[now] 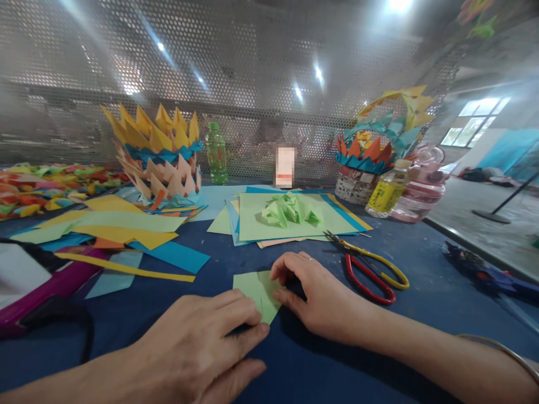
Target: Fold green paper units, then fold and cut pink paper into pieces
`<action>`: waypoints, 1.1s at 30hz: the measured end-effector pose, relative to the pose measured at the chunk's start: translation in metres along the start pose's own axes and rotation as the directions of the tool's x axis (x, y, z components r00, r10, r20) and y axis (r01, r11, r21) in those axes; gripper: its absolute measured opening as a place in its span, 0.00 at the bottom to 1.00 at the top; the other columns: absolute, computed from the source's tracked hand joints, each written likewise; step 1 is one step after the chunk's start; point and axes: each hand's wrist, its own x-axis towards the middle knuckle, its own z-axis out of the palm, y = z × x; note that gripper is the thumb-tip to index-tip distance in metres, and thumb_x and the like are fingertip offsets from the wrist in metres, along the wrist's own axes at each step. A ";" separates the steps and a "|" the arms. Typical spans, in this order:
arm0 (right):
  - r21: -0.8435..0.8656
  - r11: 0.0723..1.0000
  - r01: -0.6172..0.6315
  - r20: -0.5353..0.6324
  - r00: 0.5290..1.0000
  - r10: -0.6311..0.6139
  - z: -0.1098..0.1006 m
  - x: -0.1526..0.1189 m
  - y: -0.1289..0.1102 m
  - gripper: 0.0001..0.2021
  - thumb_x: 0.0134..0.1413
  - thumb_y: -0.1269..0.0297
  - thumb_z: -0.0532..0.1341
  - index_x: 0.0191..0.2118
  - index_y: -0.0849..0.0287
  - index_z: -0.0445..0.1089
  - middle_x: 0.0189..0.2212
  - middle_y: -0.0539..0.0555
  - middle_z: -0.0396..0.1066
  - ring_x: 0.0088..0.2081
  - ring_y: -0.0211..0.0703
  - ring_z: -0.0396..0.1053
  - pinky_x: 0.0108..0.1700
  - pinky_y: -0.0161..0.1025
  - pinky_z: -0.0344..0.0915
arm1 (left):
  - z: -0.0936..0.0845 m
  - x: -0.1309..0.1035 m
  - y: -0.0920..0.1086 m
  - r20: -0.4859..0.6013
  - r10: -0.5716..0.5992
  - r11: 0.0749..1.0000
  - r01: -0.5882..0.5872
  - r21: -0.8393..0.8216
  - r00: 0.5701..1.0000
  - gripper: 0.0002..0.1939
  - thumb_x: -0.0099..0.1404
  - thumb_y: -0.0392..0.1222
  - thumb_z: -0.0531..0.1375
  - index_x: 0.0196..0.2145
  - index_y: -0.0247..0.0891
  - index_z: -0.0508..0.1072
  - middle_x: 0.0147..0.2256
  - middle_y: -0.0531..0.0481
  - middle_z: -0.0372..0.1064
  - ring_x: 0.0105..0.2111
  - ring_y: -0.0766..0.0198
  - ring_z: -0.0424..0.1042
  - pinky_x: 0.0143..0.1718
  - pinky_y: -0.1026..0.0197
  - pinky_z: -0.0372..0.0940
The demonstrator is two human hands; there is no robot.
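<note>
A small light green paper (251,284) lies on the dark blue table between my hands. My left hand (210,334) rests on its lower left part, fingers bent, the fingertips pressing near its bottom corner. My right hand (314,289) is at the paper's right edge, its curled thumb and fingers closed around that edge. Beyond them, folded light green pieces (290,210) sit on a stack of coloured sheets (252,224). Scissors (370,269) with one red and one yellow handle lie to the right of my right hand.
Coloured strips (168,255) and a purple tool (63,280) lie at the left. Folded-paper baskets (162,163) (364,157) stand behind on both sides, near a green bottle (216,154), a yellow-labelled bottle (385,193) and a pink bottle (421,191). A blue tool (492,275) lies far right.
</note>
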 end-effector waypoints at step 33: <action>-0.052 0.995 0.085 -0.015 0.996 -0.086 0.001 -0.001 0.005 0.11 0.51 0.79 0.54 0.39 0.58 0.64 0.37 0.53 0.68 0.40 0.44 0.62 0.44 0.44 0.58 | 0.004 -0.015 0.002 -0.177 -0.010 0.985 0.040 0.168 0.984 0.14 0.63 0.48 0.58 0.46 0.50 0.74 0.43 0.57 0.77 0.37 0.60 0.77 0.34 0.61 0.72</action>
